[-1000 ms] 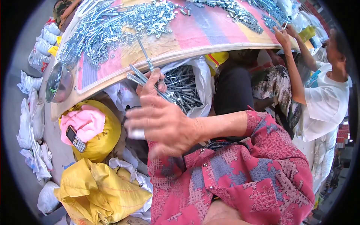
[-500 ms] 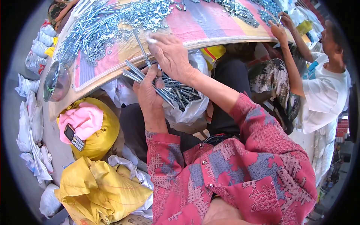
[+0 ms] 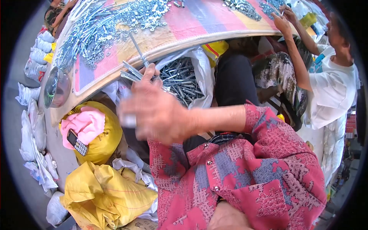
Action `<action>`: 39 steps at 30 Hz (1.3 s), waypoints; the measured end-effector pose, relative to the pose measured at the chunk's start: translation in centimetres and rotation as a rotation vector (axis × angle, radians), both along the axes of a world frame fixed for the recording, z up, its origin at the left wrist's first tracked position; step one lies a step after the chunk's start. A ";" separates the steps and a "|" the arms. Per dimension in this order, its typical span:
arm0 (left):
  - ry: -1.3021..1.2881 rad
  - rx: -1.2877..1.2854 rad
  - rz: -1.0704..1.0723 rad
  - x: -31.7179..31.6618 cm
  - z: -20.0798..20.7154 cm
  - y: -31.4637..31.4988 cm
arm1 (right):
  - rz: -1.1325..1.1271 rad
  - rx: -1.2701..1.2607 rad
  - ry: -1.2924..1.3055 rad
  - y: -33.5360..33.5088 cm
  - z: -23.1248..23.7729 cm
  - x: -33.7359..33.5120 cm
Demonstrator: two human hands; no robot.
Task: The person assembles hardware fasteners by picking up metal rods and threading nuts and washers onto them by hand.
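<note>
My left hand (image 3: 148,74) is closed around a bundle of thin metal rods (image 3: 131,71), their ends sticking out to the left. A single longer rod (image 3: 137,46) with a thicker sleeve near its lower end rises from the fingertips toward the tabletop. My right hand (image 3: 159,111) crosses in front, hiding the left palm and wrist. Motion smears its fingers; something white shows on one fingertip. Just beyond the hands, a white sack (image 3: 207,78) stands open, full of dark and silvery metal rods (image 3: 186,82).
On the striped tabletop (image 3: 188,25) lie heaps of long rods (image 3: 82,32) and washers (image 3: 143,15). A bowl (image 3: 57,86) sits at its left edge. Below are a yellow sack (image 3: 111,132) bearing a pink cloth (image 3: 86,120) and phone (image 3: 76,142), and another yellow sack (image 3: 107,195). A co-worker (image 3: 333,84) sits right.
My right hand has dropped from above the long rod, down and left, to in front of my left wrist. My left hand keeps the bundle and the upright rod.
</note>
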State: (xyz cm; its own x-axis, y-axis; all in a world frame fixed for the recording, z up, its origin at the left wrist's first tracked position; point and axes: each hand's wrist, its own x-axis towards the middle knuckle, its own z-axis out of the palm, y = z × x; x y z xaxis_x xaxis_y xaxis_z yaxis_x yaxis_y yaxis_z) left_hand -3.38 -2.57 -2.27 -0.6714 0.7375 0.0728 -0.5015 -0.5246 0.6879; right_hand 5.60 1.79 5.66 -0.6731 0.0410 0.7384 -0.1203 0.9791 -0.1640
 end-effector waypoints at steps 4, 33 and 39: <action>-0.001 -0.295 0.006 0.1 0.9 1.2 | -0.294 -0.021 0.073 6.0 -1.0 -1.2; -0.124 -0.221 0.103 0.9 2.8 -1.1 | -0.052 -0.697 -0.147 5.2 -0.6 -0.9; -0.105 -0.127 0.157 0.5 2.9 -1.9 | 0.144 -0.979 -0.067 2.2 2.6 1.4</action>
State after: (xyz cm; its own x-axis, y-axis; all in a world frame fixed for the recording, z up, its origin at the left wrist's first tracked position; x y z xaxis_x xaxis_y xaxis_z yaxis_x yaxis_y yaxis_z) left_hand -2.91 -4.52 0.61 -0.7775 0.6224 -0.0901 -0.4929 -0.5142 0.7019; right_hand 7.03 3.94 8.26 -0.7587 0.5274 0.3823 -0.1881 0.3846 -0.9037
